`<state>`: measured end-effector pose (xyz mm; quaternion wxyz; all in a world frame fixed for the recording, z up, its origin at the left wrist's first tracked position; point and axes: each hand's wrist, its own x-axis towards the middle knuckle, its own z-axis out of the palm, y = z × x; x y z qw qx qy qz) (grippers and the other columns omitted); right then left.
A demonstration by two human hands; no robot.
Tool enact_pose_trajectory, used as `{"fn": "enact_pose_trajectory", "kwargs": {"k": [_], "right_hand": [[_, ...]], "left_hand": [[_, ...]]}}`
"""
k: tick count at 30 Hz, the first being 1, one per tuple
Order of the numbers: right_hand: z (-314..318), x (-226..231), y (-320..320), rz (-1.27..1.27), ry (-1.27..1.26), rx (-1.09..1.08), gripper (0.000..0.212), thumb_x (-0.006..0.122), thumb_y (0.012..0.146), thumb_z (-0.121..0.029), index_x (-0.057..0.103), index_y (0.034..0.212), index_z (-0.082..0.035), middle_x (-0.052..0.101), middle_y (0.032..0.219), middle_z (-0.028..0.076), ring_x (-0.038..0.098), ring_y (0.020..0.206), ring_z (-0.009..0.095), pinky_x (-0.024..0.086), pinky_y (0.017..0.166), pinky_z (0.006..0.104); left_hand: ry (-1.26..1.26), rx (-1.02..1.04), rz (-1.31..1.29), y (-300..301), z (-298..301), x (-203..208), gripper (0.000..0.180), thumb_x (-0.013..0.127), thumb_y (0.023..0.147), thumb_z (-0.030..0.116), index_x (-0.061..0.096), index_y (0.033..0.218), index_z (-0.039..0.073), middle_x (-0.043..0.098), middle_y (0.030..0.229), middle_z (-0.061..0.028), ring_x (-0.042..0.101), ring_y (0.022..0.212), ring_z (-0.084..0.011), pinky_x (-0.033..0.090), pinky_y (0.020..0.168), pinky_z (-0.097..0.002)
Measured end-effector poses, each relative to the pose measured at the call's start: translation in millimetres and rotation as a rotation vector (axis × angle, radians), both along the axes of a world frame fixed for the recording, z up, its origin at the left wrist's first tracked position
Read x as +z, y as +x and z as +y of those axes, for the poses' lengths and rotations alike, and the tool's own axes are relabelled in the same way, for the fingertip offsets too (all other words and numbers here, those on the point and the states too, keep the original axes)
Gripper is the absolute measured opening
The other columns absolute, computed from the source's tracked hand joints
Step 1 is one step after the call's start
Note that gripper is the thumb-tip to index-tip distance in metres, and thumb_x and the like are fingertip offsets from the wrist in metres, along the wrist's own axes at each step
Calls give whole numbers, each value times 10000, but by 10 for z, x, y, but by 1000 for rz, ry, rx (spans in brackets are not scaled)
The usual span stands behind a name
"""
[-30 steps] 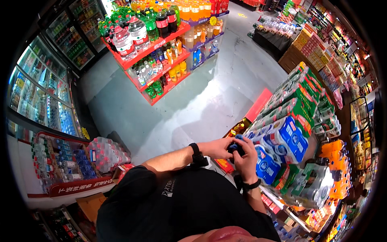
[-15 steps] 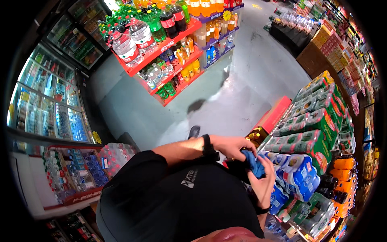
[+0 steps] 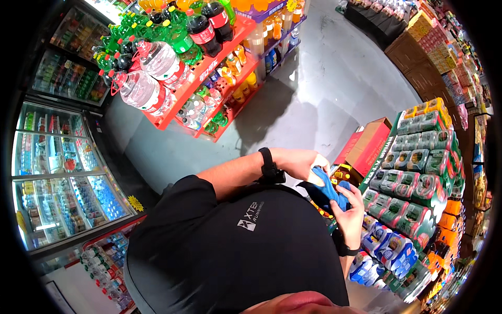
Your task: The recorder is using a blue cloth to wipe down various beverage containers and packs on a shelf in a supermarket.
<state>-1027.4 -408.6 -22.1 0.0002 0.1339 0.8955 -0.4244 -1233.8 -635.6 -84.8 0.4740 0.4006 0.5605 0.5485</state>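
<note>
A piece of blue cloth (image 3: pixel 330 191) stretches between my two hands in front of my chest, to the right. My left hand (image 3: pixel 302 164) has its fingers closed on the cloth's far left end, and some fingertips are hidden in it. At the near right end, my right hand (image 3: pixel 350 213) pinches the cloth between thumb and fingers. Whether the cloth is a glove or a rag I cannot tell. Black bands (image 3: pixel 270 166) circle both wrists.
A red rack (image 3: pixel 204 78) with large soda bottles stands ahead on the left. Stacked can packs (image 3: pixel 413 183) rise close to my right, beside an open red carton (image 3: pixel 368 146). Glass-door fridges (image 3: pixel 63 178) line the left. Grey floor (image 3: pixel 324 99) runs between.
The blue cloth, bunched before, is now drawn out longer between my hands. My view has shifted, and the bottle rack appears larger and further left.
</note>
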Motion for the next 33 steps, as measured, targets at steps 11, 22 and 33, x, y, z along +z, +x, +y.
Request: {"fn": "enact_pose_trajectory", "kwargs": {"k": [11, 22, 33], "right_hand": [[107, -272, -1239, 4, 88, 10, 168, 894, 954, -110, 781, 1055, -38, 639, 1589, 230, 683, 1403, 399, 531, 1169, 481], [1801, -448, -2654, 122, 31, 111, 264, 850, 1009, -97, 694, 850, 45, 732, 1419, 193, 762, 1193, 306, 576, 1069, 414], [3356, -45, -4137, 234, 3, 76, 220, 674, 1172, -129, 797, 1255, 34, 782, 1305, 124, 732, 1202, 230, 556, 1075, 366]], "left_hand": [[-115, 136, -87, -990, -289, 104, 267, 718, 1040, 148, 778, 1260, 9, 796, 929, -46, 722, 836, -159, 576, 774, -361], [45, 348, 39, -1886, 992, -54, 396, 651, 999, 10, 774, 1375, 16, 830, 1156, -108, 748, 1107, -191, 589, 1039, -368], [-102, 442, -31, -2975, 2748, 260, 297, 834, 1103, 315, 811, 1195, 33, 726, 883, 39, 634, 816, -55, 530, 713, -290]]}}
